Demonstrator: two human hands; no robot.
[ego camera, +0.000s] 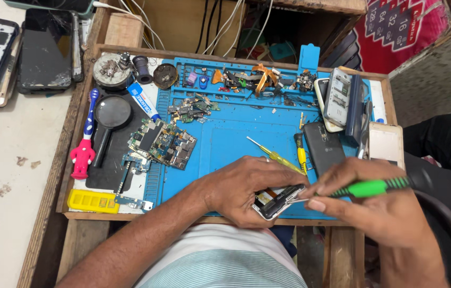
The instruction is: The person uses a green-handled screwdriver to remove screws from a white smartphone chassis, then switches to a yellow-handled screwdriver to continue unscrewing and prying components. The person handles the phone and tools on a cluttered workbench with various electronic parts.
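Left hand [246,189]: closed around the opened phone [277,201], gripping it at the near edge of the blue mat [236,138].
Right hand [364,200]: grips the green-handled screwdriver [369,188], tip touching the phone just beside the left fingers.

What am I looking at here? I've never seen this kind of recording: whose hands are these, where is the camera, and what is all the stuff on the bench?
There is no machine: a person works with bare hands, and the one camera sits on their head, looking down. The left hand grips a small opened phone at the near edge of a blue mat. The right hand holds a green-handled tool with its tip at the phone. On the mat lie circuit boards, a yellow screwdriver, a black phone and loose small parts. Left of it are a magnifier, a pink toothbrush and a glue tube.
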